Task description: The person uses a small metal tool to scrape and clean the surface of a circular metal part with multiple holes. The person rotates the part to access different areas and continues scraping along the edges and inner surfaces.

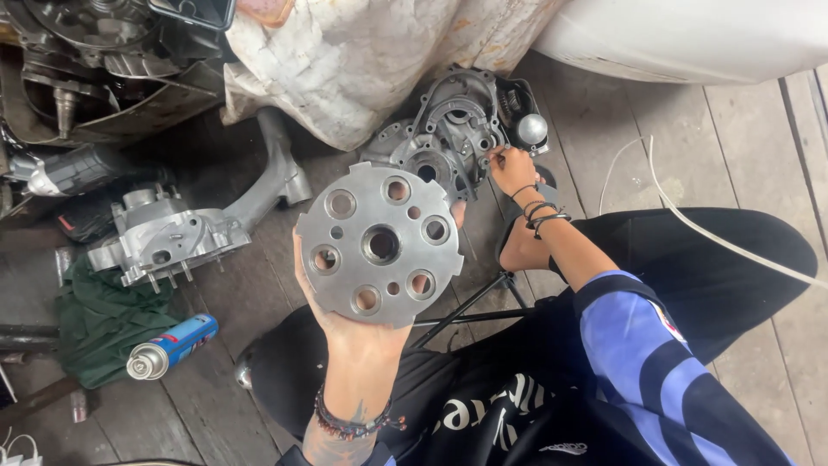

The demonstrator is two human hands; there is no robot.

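My left hand [349, 324] holds up a round grey metal plate [379, 244] with several holes and a notched edge, gripped from below and behind. My right hand [511, 168] reaches forward to an open engine case [448, 129] lying on the wooden floor. Its fingertips touch the right side of the case, near a shiny round knob [532, 129]. Whether those fingers pinch a small part I cannot tell. Beaded bracelets sit on both wrists. My legs in black trousers are crossed beneath the plate.
A second engine case half [164, 237] lies at left beside a green cloth [103, 319] and a blue spray can [172, 345]. A dirty white sack [362, 60] stands behind. More engine parts [95, 52] fill the top left. A white cord [690, 224] crosses the floorboards at right.
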